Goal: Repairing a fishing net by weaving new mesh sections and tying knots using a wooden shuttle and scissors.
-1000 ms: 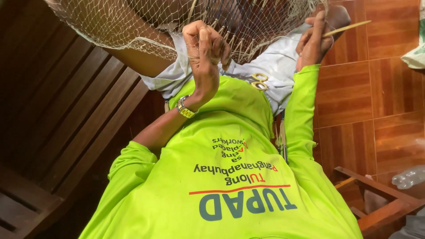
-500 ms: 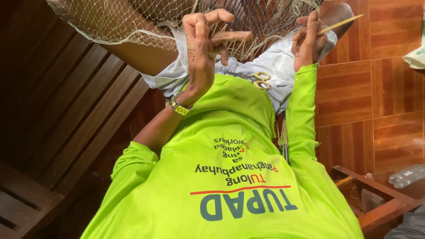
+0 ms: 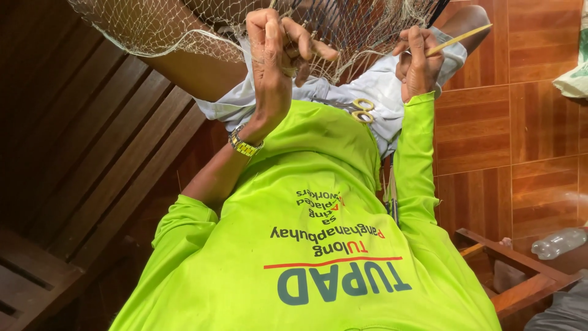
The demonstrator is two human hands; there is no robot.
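Two hands work at a fishing net [image 3: 153,27] draped over the lap and across the top of the view. Left hand [image 3: 275,61]: fingers curled, tips pressed together on the mesh just beside the netting's lower edge, pinching a strand. Right hand [image 3: 419,61]: closed round a thin yellow netting needle [image 3: 459,38], which points up and to the right, clear of the mesh.

Judgement: the mesh pinched by the left hand should be kept taut and open so the needle can pass cleanly; slack would let neighbouring strands catch.

Yellow-handled scissors [image 3: 362,110] lie on the pale shorts, near both hands. Surface below: reddish wood-pattern floor tiles [image 3: 539,135]. A wooden slatted bench [image 3: 92,159] stands to the left; a clear plastic bottle [image 3: 558,243] lies on the floor at lower right.
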